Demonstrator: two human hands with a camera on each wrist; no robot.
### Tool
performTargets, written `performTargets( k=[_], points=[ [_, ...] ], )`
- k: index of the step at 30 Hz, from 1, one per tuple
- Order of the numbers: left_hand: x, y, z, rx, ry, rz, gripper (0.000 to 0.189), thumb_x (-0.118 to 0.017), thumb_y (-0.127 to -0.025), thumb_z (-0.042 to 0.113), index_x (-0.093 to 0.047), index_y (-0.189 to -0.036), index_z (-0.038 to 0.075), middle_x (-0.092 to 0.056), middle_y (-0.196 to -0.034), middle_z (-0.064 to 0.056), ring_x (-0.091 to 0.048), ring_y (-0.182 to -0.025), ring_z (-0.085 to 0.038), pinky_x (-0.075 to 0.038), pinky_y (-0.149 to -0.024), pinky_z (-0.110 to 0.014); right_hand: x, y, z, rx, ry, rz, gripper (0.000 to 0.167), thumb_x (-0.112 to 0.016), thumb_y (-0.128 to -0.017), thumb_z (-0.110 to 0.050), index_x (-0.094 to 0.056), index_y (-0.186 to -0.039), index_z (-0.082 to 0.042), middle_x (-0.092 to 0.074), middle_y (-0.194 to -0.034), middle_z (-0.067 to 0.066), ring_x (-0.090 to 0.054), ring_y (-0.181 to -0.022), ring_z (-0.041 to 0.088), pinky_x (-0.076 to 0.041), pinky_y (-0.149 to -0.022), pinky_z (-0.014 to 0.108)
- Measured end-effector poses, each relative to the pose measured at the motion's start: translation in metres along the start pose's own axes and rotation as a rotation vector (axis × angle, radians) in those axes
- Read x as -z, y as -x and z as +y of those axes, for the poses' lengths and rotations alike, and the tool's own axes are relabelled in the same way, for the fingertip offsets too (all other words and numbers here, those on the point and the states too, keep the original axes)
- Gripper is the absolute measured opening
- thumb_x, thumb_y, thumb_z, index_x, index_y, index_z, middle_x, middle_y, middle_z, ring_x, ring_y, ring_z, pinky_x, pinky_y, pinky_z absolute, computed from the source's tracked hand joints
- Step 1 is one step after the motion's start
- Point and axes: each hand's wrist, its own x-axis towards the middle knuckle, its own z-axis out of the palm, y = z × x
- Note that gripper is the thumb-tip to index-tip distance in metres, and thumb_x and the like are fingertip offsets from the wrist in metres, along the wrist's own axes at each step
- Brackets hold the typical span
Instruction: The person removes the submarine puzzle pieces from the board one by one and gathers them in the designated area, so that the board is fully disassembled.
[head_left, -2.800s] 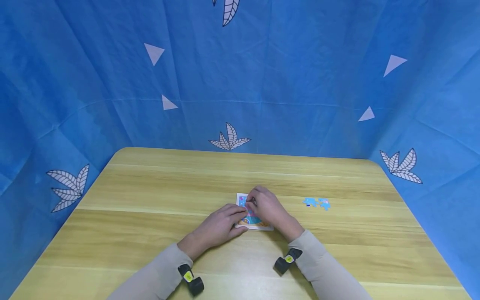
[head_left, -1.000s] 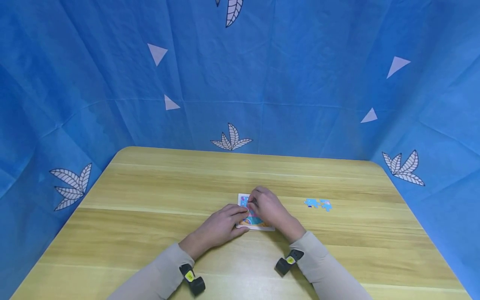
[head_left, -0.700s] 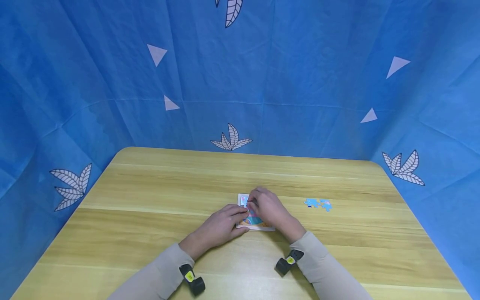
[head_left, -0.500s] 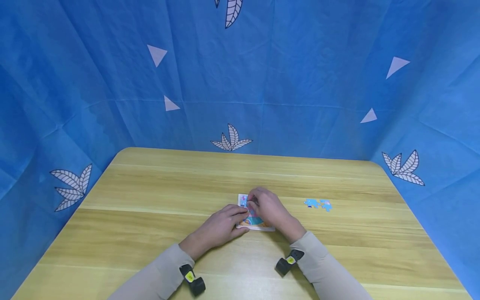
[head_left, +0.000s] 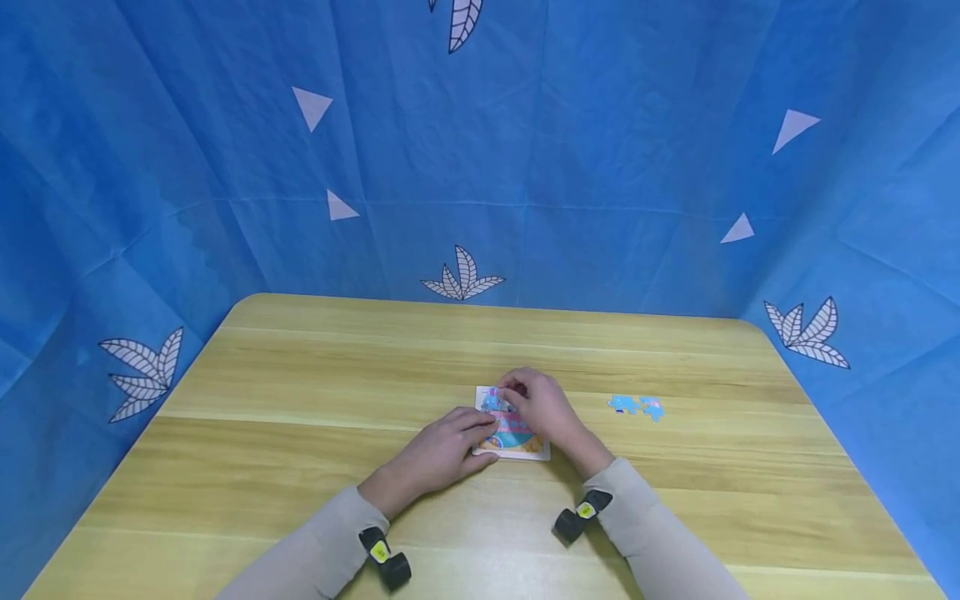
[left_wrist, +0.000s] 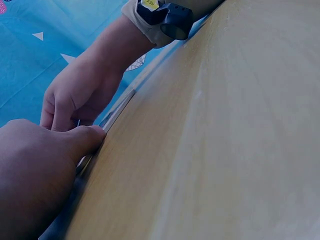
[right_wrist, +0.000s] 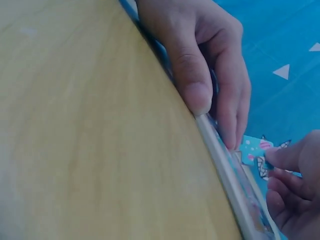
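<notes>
In the head view, a small jigsaw puzzle board [head_left: 513, 442] with a white border lies flat on the table. Its picture is blue, pink and orange. My left hand [head_left: 442, 450] holds the board at its left side, thumb at the near edge, other fingers over the top. Above the board's far part, my right hand [head_left: 546, 408] pinches a puzzle piece [right_wrist: 252, 149], seen in the right wrist view as light blue with pink and white marks, tilted up off the board. The fingers partly cover both piece and board. In the left wrist view, the board's edge [left_wrist: 120, 111] shows beside the left thumb.
Two loose blue puzzle pieces lie to the right of the board, one piece [head_left: 622, 404] beside another piece [head_left: 652, 407]. The wooden table [head_left: 337, 358] ends at a blue curtain [head_left: 480, 150] behind and at the sides.
My right hand has lifted slightly and shifted away to the far right, baring more of the board's picture. A piece now shows raised at its fingertips. The left hand stays put.
</notes>
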Motion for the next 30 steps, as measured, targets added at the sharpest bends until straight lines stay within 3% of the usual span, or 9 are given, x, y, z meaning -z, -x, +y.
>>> performTargets(
  k=[13, 30],
  points=[
    [0.000, -0.001, 0.000, 0.011, 0.008, -0.010, 0.051, -0.057, -0.098, 0.045, -0.062, -0.133, 0.008, -0.057, -0.136, -0.003, -0.050, -0.126, -0.019, -0.042, -0.107, -0.032, 0.018, 0.001, 0.005, -0.052, -0.079, -0.012, 0.009, -0.065, -0.096, -0.022, -0.073, -0.098, -0.018, -0.068, -0.090, -0.006, -0.060, -0.082, 0.013, -0.051, -0.071, 0.034],
    [0.001, -0.001, 0.003, 0.052, 0.014, -0.039, 0.053, -0.057, -0.097, 0.046, -0.060, -0.135, 0.009, -0.056, -0.138, -0.003, -0.049, -0.128, -0.020, -0.041, -0.108, -0.034, 0.059, 0.005, 0.030, -0.052, -0.029, 0.008, 0.018, -0.059, -0.100, -0.022, -0.074, -0.104, -0.012, -0.070, -0.103, 0.003, -0.062, -0.091, 0.021, -0.052, -0.074, 0.038]
  ],
)
